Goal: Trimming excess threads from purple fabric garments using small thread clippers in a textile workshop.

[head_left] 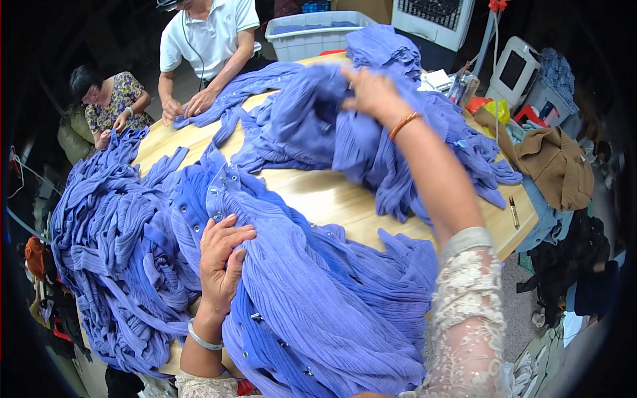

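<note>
My left hand (pixel 221 265) lies on a blue crinkled garment (pixel 312 292) spread over the near side of the table. Its fingers are stretched out and the thumb stands apart, pressing the cloth beside a strip with small round metal fasteners. My right hand (pixel 377 94) reaches across to the far side, over a heap of blue garments (pixel 405 159). Thumb and forefinger are apart there, next to loose folds smeared by motion; the other fingers are partly hidden.
More blue garments (pixel 126 259) cover the table's left side. A pen (pixel 514 212) lies near the right edge of the wooden table (pixel 318 199). Two people sit across at the far left, handling blue cloth. A grey bin (pixel 318 43) and a brown knit garment (pixel 557 166) stand beyond the edge.
</note>
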`<state>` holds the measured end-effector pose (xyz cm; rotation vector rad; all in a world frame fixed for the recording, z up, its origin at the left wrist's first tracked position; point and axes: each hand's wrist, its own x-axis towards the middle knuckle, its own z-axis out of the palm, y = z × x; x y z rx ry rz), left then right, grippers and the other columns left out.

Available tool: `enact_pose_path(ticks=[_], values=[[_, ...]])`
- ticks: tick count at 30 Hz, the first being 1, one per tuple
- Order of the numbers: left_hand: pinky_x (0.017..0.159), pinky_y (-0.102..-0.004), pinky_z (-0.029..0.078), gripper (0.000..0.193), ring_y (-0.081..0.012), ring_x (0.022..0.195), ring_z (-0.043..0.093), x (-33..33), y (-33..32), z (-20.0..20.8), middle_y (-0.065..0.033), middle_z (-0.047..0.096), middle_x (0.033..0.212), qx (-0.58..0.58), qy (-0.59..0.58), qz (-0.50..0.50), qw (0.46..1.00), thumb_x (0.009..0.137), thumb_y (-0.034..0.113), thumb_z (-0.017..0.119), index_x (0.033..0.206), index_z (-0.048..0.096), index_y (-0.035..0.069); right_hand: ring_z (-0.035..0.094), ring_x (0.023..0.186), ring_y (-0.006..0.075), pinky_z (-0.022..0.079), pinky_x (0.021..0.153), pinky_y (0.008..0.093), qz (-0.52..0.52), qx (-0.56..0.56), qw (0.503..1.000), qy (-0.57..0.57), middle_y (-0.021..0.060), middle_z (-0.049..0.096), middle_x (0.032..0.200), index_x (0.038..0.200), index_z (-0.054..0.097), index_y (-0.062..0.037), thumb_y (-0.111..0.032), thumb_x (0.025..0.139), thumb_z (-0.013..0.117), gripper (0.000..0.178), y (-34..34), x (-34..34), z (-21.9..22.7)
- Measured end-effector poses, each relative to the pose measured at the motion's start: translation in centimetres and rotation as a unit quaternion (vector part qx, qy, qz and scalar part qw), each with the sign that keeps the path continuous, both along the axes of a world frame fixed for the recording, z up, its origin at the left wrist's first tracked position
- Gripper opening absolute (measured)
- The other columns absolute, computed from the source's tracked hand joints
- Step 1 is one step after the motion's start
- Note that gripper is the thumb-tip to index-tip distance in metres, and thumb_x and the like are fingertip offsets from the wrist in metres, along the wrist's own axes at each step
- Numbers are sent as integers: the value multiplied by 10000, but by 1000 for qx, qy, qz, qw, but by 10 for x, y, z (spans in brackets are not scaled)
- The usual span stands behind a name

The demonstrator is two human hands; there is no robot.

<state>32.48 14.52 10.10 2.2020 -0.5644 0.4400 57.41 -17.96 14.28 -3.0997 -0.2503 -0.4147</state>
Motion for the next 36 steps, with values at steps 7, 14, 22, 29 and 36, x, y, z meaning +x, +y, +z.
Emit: enact_pose_path(ticks=[7,14,22,29,36], values=[[1114,-490,172,275,-277,1188,515,1,0,-5,-49,680,1045,-18,-6,-6,1000,924,330,541,994,693,111,598,1037,421,500,878,477,5,78,996,-54,222,489,1295,1403,380,-195,-368,654,819,886,6,-37,-15],[1116,-491,178,250,-271,1189,511,-2,3,0,-41,675,1046,-15,-15,-3,1000,921,303,545,1003,687,114,647,631,292,526,535,343,90,38,976,-194,232,438,1353,1368,444,-162,-345,668,795,804,8,-154,-55],[1111,-481,191,262,-272,1171,527,1,7,-8,-47,682,1016,-33,-24,0,999,932,308,539,976,690,98,562,466,154,485,467,287,220,-71,952,-200,154,565,1225,1368,474,-229,-78,805,518,585,-24,-157,-117],[1110,-488,191,219,-269,1185,519,2,3,-6,-41,677,1038,-25,-13,-1,1000,919,255,547,994,687,105,630,582,240,507,485,349,160,-136,967,-146,71,555,750,779,558,-116,-102,772,568,19,-46,-122,-82],[1113,-488,191,225,-267,1191,517,2,4,-5,-43,680,1054,-38,-12,-9,999,906,251,552,1013,691,111,646,676,242,524,603,361,126,-286,914,-258,92,605,1010,881,637,-130,-122,796,558,117,-132,-78,55]])
